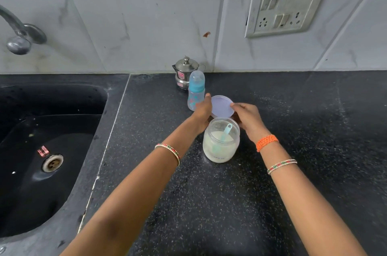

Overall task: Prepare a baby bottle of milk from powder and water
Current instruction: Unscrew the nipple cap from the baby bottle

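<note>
Speckled polished stone counter (272,109), translucent plastic jar (219,148)

A home kitchen: black granite counter (272,119), sink (41,130), tap (18,31), tiled wall (136,14).

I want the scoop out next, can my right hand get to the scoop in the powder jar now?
Probably yes. The lid is off the powder jar, held behind it, so the scoop handle stands exposed. But the right hand shares the lid with the left hand and must release first.

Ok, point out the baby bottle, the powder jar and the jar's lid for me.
baby bottle (196,88), head view, on its blue collar.
powder jar (217,151), head view, on its front wall.
lid (222,106), head view, on its flat top.
</note>
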### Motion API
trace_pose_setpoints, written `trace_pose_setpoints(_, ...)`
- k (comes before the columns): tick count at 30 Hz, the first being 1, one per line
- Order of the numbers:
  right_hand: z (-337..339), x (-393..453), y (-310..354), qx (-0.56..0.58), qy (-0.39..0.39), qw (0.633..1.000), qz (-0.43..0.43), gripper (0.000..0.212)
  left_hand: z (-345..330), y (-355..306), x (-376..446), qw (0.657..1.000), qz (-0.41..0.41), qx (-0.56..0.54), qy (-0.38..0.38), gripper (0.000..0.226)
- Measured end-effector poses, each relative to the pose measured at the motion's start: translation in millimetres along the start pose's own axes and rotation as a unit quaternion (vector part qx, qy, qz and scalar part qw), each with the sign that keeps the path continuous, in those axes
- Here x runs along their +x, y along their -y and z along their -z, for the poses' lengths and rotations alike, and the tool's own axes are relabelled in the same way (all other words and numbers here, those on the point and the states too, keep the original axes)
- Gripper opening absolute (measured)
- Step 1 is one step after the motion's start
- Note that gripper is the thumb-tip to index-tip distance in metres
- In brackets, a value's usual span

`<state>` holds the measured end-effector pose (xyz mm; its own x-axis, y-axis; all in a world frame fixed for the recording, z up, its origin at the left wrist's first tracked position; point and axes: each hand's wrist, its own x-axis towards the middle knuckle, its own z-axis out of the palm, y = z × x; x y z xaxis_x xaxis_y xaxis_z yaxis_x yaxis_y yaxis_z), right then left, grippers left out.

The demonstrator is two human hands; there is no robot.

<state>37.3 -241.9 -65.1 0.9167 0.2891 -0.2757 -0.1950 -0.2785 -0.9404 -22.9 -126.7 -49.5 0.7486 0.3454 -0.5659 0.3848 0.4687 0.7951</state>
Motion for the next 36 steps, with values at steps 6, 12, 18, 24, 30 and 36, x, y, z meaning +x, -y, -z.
trace_pose_setpoints(6, 21.1, 21.1, -22.7, -0.115, -0.081, 0.990, 0.014, 0.025, 34.1, 19.4, -16.2, 0.996, 0.005, 0.082, -0.024, 0.045)
trace_pose_setpoints(12, 23.8, 12.5, -21.9, -0.268, -0.128, 0.952, 0.067, 0.030, 41.5, 37.2, -45.9, 0.997, 0.041, 0.065, 0.007, 0.033)
trace_pose_setpoints(18, 22.9, -6.7, -7.6, -0.146, -0.055, 0.983, 0.101, 0.016, 5.8, 35.7, -50.5, 0.995, -0.008, 0.090, 0.038, 0.022)
trace_pose_setpoints(24, 43.0, 0.8, 25.7, -0.133, -0.059, 0.985, 0.089, 0.016, 9.7, 31.7, -36.2, 0.995, -0.043, 0.085, 0.005, 0.024)
trace_pose_setpoints(30, -11.9, 3.2, 75.2, -0.265, -0.005, 0.924, 0.277, 0.022, 58.7, 15.4, -17.0, 0.958, -0.213, 0.146, -0.129, 0.028)
trace_pose_setpoints(36, -89.3, 20.7, 100.8, -0.497, 0.094, 0.810, 0.296, 0.072, 76.1, -5.2, -7.9, 0.907, -0.330, 0.212, -0.152, 0.054)
